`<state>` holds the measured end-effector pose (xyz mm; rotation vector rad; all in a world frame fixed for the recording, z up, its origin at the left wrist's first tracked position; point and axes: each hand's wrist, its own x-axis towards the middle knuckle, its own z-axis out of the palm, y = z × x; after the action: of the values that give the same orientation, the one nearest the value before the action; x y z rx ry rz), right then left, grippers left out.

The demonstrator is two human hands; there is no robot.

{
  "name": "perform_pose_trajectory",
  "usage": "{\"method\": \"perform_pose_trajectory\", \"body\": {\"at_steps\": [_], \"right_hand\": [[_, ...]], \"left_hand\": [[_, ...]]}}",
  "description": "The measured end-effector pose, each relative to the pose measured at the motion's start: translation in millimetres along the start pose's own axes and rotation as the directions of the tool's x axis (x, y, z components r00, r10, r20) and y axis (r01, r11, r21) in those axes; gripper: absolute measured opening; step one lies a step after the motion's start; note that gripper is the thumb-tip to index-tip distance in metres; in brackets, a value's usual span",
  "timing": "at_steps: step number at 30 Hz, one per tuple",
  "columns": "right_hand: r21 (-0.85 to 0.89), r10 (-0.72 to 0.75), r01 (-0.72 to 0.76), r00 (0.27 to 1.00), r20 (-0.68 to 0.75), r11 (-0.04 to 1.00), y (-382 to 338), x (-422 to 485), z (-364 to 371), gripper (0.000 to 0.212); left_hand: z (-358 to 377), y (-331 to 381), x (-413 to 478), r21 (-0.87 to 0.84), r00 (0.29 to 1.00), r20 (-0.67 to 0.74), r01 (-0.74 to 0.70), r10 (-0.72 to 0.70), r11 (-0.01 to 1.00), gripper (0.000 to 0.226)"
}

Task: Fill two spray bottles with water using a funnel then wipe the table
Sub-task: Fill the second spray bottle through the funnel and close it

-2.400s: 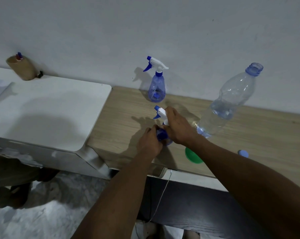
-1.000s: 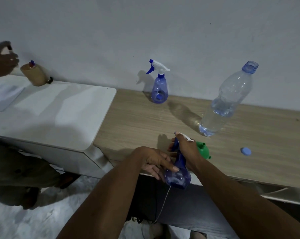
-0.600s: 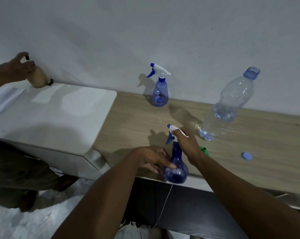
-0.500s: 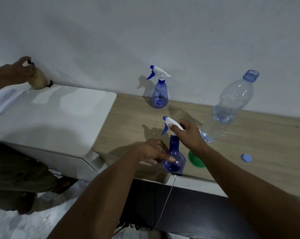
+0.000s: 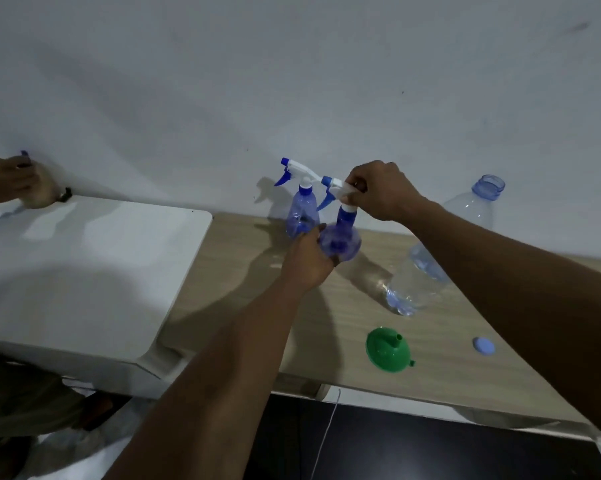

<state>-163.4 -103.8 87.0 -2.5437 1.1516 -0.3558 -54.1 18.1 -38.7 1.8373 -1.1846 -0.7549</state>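
Observation:
A blue spray bottle (image 5: 340, 237) with a white trigger head is lifted above the wooden table (image 5: 448, 368), near the wall. My left hand (image 5: 307, 261) grips its round base from below and left. My right hand (image 5: 378, 192) pinches its white spray head. Just behind it, a second blue spray bottle (image 5: 301, 211) stands upright against the wall. The big clear water bottle (image 5: 430, 265), uncapped and partly full, stands to the right. A green funnel (image 5: 389, 349) lies mouth down near the front edge, with the blue cap (image 5: 484, 346) to its right.
A white cabinet top (image 5: 84, 271) adjoins the table on the left. At its far left corner another person's hand (image 5: 8, 178) holds a small tan bottle (image 5: 43, 195). A thin white cord (image 5: 323, 438) hangs below the table's front edge.
Both hands have carried the held spray bottle from the table's front edge up and back toward the wall, beside the second one. The funnel is now uncovered.

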Motion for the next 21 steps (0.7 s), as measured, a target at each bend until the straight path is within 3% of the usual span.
{"method": "perform_pose_trajectory", "body": {"at_steps": [6, 14, 21], "right_hand": [[-0.046, 0.092, -0.09, 0.995, 0.034, 0.995, 28, 29, 19, 0.019], [0.006, 0.158, -0.158, 0.985, 0.071, 0.987, 51, 34, 54, 0.017], [-0.022, 0.135, -0.134, 0.988, 0.071, 0.991, 51, 37, 60, 0.019]], "left_hand": [[20, -3, 25, 0.155, 0.992, 0.122, -0.043, 0.024, 0.987, 0.067], [39, -19, 45, 0.245, 0.953, 0.282, 0.042, -0.113, 0.969, 0.081], [40, -19, 51, 0.293, 0.929, 0.316, 0.098, -0.193, 0.951, 0.09]]}}
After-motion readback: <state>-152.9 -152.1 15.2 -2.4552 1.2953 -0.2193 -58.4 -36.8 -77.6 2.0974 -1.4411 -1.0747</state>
